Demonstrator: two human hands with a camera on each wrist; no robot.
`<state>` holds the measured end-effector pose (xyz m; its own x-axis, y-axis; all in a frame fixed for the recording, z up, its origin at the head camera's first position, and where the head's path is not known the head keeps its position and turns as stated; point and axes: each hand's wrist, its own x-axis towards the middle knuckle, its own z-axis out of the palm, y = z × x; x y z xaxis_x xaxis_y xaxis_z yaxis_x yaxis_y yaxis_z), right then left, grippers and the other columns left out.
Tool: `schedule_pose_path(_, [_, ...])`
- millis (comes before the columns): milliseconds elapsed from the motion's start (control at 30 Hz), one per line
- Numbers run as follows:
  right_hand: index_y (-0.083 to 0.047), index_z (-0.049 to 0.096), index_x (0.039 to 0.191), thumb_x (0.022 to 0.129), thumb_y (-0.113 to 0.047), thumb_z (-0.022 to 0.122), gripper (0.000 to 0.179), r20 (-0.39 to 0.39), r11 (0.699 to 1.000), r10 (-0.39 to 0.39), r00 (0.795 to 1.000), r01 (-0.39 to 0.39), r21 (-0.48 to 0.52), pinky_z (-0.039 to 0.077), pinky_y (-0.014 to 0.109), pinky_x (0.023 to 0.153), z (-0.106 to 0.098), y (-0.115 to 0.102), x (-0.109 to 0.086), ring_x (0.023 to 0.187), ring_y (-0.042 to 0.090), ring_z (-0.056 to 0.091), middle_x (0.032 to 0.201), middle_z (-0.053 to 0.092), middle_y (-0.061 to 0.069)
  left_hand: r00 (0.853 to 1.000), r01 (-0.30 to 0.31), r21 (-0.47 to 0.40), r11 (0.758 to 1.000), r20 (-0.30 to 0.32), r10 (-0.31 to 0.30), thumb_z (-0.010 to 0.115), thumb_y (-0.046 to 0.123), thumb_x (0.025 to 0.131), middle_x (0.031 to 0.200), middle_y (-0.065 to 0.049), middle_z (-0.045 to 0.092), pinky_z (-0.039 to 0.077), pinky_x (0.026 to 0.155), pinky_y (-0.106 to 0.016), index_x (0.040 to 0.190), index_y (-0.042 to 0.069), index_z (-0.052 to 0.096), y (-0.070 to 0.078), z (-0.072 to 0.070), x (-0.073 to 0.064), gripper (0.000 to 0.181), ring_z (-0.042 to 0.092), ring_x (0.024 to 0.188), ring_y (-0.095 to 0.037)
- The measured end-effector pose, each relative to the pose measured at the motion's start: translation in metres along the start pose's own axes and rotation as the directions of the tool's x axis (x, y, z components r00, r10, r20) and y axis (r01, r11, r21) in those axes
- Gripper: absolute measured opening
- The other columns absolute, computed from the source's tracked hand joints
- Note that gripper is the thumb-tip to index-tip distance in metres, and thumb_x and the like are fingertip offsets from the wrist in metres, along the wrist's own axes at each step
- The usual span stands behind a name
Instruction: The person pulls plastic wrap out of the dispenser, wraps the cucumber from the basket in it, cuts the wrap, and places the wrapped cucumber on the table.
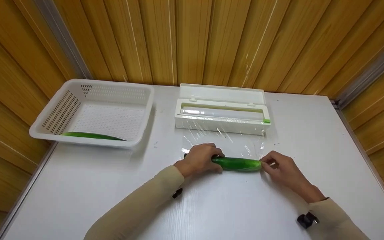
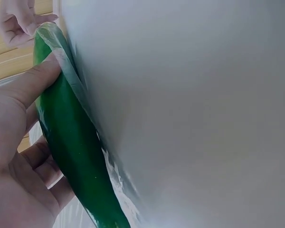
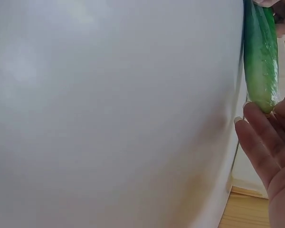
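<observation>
A dark green cucumber (image 1: 237, 163) lies crosswise on the white table, its paler end to the right. Around its left part my left hand (image 1: 200, 158) grips, hiding much of that end. Clear plastic wrap (image 1: 225, 142) runs from the dispenser box down to the cucumber. In the left wrist view, a strip of the film clings along the cucumber (image 2: 76, 137), under my left thumb. My right hand (image 1: 283, 170) pinches the wrap at the pale tip with thumb and forefinger. The right wrist view shows glossy film over the cucumber (image 3: 261, 61) and other fingers stretched out beside its tip.
Behind the hands stands a white wrap dispenser box (image 1: 192, 122), lid (image 1: 222, 93) raised, with a film roll (image 1: 225, 113) inside and a green slider (image 1: 267, 121) at its right. A white plastic basket (image 1: 148, 103) at left holds another cucumber (image 1: 93, 135). Wood-patterned walls (image 1: 192, 40) enclose the table.
</observation>
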<state>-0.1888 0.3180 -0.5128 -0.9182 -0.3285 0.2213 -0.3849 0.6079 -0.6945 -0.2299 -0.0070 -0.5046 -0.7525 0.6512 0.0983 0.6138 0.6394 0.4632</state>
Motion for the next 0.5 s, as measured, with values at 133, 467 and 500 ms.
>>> schedule_pose_path(133, [-0.008, 0.071, 0.099, 0.094, 0.007, 0.076, 0.017, 0.017, 0.996, 0.085, 0.996, -0.086, 0.028, 0.058, 0.024, 0.077, -0.0011, -0.0014, 0.0015, 0.089, 0.012, 0.070, 0.098, 0.076, 0.003, 1.000, 0.005, -0.006, 1.000, -0.002, -0.005, 0.092, 0.038, 0.084, 0.102, 0.003, 0.068, 0.049, 0.079, -0.025, 0.122, 0.019, 0.081, -0.0005, 0.0017, -0.0013, 0.044, 0.058, 0.087, -0.009])
schedule_pose_path(467, [0.000, 0.069, 0.104, 0.102, -0.010, 0.072, 0.011, 0.071, 0.951, 0.274, 0.959, -0.281, 0.131, 0.059, 0.027, 0.073, -0.0055, -0.0048, 0.0059, 0.088, 0.020, 0.072, 0.104, 0.073, 0.010, 1.000, -0.003, 0.000, 1.000, -0.007, 0.003, 0.092, 0.038, 0.085, 0.103, 0.003, 0.069, 0.049, 0.079, -0.025, 0.123, 0.019, 0.080, -0.0007, 0.0022, -0.0009, 0.044, 0.058, 0.088, -0.009])
schedule_pose_path(500, [0.002, 0.068, 0.105, 0.103, -0.010, 0.070, 0.012, 0.086, 0.943, 0.286, 0.954, -0.296, 0.152, 0.060, 0.029, 0.073, -0.0056, -0.0043, 0.0063, 0.087, 0.022, 0.073, 0.104, 0.072, 0.012, 1.000, -0.003, -0.002, 1.000, -0.008, 0.003, 0.092, 0.038, 0.085, 0.103, 0.003, 0.068, 0.048, 0.079, -0.025, 0.122, 0.019, 0.080, -0.0006, 0.0022, -0.0012, 0.044, 0.058, 0.088, -0.009])
